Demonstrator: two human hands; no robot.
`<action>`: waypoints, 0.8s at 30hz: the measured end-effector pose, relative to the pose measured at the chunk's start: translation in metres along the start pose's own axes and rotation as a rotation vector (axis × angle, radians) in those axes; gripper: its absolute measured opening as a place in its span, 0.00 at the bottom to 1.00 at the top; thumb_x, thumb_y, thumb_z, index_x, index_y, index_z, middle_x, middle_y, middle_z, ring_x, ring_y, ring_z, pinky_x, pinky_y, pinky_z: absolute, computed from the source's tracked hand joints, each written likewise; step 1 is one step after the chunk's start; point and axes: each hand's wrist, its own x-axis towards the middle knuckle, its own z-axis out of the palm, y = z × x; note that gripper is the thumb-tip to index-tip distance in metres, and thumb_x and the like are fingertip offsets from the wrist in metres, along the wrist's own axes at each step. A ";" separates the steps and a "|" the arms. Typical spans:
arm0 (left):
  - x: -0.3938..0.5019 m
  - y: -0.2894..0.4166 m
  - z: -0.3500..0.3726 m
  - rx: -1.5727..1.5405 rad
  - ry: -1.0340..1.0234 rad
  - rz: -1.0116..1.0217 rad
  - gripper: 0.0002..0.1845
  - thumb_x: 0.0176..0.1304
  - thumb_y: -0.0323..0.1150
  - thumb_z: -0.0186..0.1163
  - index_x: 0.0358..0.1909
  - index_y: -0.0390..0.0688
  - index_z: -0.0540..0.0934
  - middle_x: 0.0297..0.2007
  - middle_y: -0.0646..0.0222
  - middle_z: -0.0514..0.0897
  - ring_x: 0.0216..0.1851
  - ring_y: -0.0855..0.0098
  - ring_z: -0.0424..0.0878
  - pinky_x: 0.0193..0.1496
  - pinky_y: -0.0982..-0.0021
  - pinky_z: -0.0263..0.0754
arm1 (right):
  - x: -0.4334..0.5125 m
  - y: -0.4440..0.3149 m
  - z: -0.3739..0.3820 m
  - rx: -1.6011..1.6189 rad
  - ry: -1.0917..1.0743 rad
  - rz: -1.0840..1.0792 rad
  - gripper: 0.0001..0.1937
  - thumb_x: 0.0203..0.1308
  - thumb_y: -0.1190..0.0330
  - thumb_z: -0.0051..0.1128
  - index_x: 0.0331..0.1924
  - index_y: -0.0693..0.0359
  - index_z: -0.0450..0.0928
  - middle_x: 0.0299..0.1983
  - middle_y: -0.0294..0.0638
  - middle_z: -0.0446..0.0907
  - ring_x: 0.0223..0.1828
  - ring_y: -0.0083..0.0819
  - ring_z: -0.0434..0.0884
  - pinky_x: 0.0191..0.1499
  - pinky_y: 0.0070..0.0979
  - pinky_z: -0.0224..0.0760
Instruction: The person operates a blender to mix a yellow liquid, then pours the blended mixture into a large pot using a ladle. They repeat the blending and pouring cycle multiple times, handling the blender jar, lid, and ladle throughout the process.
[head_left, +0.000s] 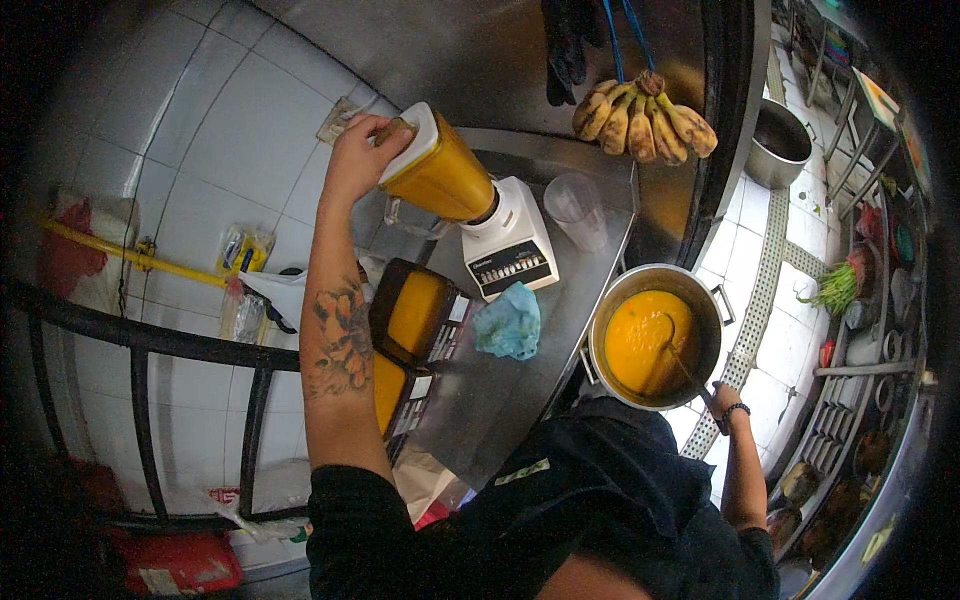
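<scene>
My left hand (366, 154) grips the cap on the white lid (420, 142) of a blender jar (442, 176) filled with an orange-yellow liquid. The jar sits on its white base (510, 240) on the steel counter. In my right hand (725, 405) is the dark handle of a ladle, whose bowl dips into orange liquid (637, 337) in a large metal pot (604, 367). Beside the blender base lies a crumpled blue-green cloth (510, 321). Dark containers holding orange contents (416, 311) stand below my left forearm, partly hidden by it.
A clear plastic cup or pitcher (576, 214) stands right of the blender. Bananas (645, 124) hang from blue string above the counter (495, 405). Another large pot (780, 142) and loaded racks (862, 371) stand at the right. A yellow pipe (184, 271) runs along the tiled wall.
</scene>
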 end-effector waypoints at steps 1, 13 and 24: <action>-0.002 0.001 0.000 -0.005 -0.002 -0.006 0.24 0.56 0.46 0.70 0.43 0.33 0.82 0.41 0.58 0.81 0.43 0.62 0.80 0.48 0.67 0.73 | -0.005 -0.012 -0.008 -0.106 0.029 -0.032 0.23 0.66 0.54 0.50 0.54 0.66 0.74 0.42 0.61 0.83 0.45 0.52 0.84 0.49 0.46 0.76; -0.005 -0.005 0.003 0.053 -0.005 -0.011 0.24 0.56 0.46 0.70 0.42 0.33 0.82 0.41 0.57 0.83 0.45 0.61 0.81 0.50 0.67 0.73 | -0.022 -0.140 -0.053 -0.032 0.185 -0.428 0.26 0.59 0.60 0.56 0.61 0.59 0.71 0.49 0.57 0.81 0.47 0.51 0.82 0.52 0.43 0.75; -0.001 -0.006 -0.005 0.028 -0.029 -0.071 0.29 0.57 0.53 0.68 0.48 0.36 0.82 0.49 0.54 0.82 0.55 0.59 0.78 0.58 0.64 0.70 | -0.035 -0.158 -0.033 -0.165 0.049 -0.525 0.24 0.62 0.59 0.53 0.62 0.56 0.71 0.44 0.55 0.82 0.45 0.51 0.82 0.48 0.46 0.76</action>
